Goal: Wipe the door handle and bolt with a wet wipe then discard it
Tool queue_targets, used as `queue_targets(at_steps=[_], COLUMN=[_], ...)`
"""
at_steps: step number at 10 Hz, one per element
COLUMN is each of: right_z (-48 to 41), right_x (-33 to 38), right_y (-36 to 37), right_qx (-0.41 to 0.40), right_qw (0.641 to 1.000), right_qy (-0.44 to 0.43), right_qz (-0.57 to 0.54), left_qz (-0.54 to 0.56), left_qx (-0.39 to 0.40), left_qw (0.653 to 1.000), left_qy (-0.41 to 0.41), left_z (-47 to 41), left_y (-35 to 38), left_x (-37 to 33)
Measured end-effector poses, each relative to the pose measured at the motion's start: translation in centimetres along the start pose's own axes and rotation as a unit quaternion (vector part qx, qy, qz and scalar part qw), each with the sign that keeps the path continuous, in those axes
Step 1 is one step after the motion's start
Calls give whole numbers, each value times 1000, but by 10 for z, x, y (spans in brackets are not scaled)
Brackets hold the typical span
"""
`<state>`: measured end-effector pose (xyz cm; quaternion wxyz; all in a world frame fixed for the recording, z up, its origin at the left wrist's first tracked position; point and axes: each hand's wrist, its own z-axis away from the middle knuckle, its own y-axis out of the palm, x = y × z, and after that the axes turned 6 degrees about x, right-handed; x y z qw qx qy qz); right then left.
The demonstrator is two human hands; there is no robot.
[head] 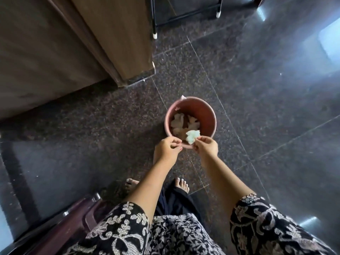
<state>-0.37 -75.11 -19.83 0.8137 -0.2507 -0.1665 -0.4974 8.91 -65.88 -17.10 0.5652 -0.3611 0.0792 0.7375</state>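
**Right hand** [207, 147]: thumb and fingertips pinch a crumpled wet wipe [192, 136]. The wipe is white with a pale greenish cast, held over the near part of the pink bin [211, 115], and has not been let go.

**Left hand** [168, 147]: fingers curled, thumb close to forefinger, at the bin's near rim. Whether it touches the rim or pinches anything cannot be told.

**Pink bin:** round and open-topped, standing on the floor directly below both hands. Several crumpled whitish wipes [177, 122] lie at its bottom.

**Floor** [257, 89]: dark, speckled, polished stone tiles. Two bare feet [182, 184] stand near the bin.

**Further out:**
- A brown wooden panel [110, 34] at upper left, possibly the door.
- Black frame legs with white caps [155, 34] beyond it.

**Door handle and bolt:** not in view.

**Progress, as judged:** the wiping appears finished, since the wipe is balled up and poised over the bin. Only dropping it in remains.
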Motion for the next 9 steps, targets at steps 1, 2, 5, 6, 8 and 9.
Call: queue_targets(at_steps=[1,2,5,6,8,9], right_z=[-42,-67,-40,-26,34,84], right_x=[11,19,15,16,52,74], right_y=[-12,-17,-1,2,20,34], right_qx=[-26,-16,55,72,108,136], right_qw=[1000,1000,998,994,954,913], right_qy=[-8,6,18,0,-86,-158], right_qz=[-5,-3,30,81,265,352], left_qz=[-1,12,-5,-48,-103,-133], left_qx=[-10,-38,-127,-154,-206,-246], left_qw=[1000,999,992,987,973,960], left_qy=[2,0,-12,0,18,4], left_z=[-17,-29,-14,1,54,88], left_y=[12,15,3,-6,-57,-97], left_x=[-2,-5,-18,-23,-27,-28])
